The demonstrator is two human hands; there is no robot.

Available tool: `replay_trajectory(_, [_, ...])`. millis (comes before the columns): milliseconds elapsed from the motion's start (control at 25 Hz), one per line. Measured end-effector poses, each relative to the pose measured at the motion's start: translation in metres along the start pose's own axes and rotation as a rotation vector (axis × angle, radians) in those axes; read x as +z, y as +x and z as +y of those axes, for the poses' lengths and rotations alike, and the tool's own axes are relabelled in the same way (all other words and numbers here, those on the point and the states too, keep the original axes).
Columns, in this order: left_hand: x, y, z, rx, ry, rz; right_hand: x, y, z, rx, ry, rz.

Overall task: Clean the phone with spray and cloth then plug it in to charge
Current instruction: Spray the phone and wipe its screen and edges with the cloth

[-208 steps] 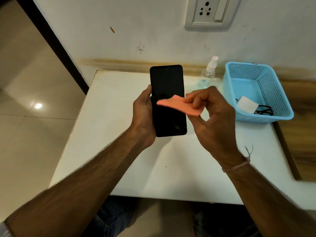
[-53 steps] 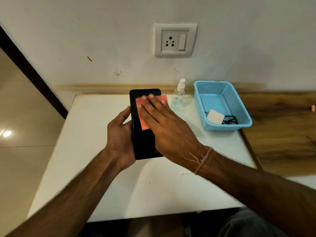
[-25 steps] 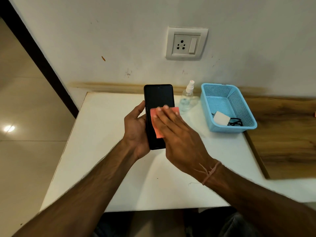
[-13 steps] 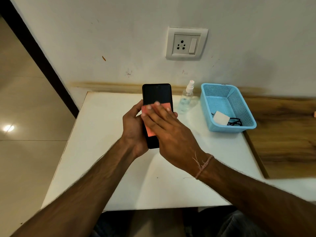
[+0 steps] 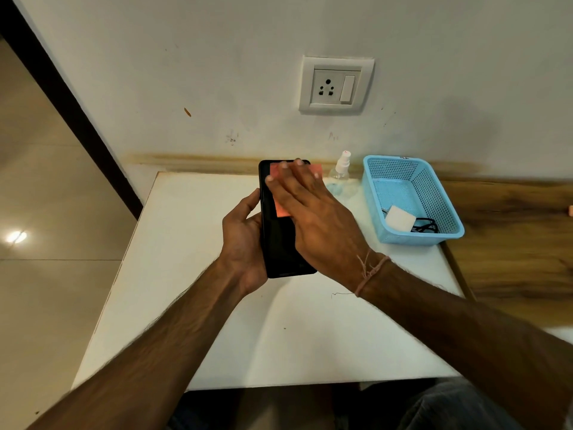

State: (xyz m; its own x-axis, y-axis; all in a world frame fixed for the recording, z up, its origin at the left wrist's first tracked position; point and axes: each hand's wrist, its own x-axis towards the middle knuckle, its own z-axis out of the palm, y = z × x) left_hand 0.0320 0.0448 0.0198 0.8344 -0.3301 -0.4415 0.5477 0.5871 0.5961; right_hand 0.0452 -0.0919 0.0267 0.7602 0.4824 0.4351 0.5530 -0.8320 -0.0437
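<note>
Since half a second ago, right hand point(image 5: 313, 218) and orange cloth point(image 5: 280, 207) are up from mid-screen to the top end of the phone point(image 5: 280, 249), which itself barely shifts. Phone is at frame centre, held above the white table point(image 5: 217, 305), screen up, top end toward the wall. Left hand point(image 5: 245, 240) grips it from the left side, thumb along the left edge; the fingers behind are hidden. Right hand lies flat, fingers straight, and presses the cloth onto the glass; it grips nothing. Step in hand, by judgement: wiping the screen, with charging not yet begun. Clear spray bottle point(image 5: 341, 169) stands just right of the phone's top, near the wall. Blue basket point(image 5: 421, 240) at right holds a white charger block point(image 5: 398, 218) and a black cable point(image 5: 426, 228). Wall socket point(image 5: 336, 85) is at upper centre, nothing plugged in. Handling note: phone is likely stiff, moderately light, with slick glass that may be damp from spray, and breakable if dropped. Best hold is by the long edges, as now. Cloth is thin and limp, so it needs flat finger pressure to travel rather than bunch.
</note>
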Motion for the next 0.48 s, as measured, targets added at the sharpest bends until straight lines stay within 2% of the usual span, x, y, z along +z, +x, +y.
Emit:
replay_trajectory(320, [-0.009, 0.004, 0.001, -0.054, -0.038, -0.066, 0.003, -0.053, -0.007, -0.237, -0.038, -0.123])
replay_trajectory(480, [-0.008, 0.006, -0.001, -0.012, -0.021, 0.009, -0.002, -0.038, 0.010, -0.139, -0.052, -0.087])
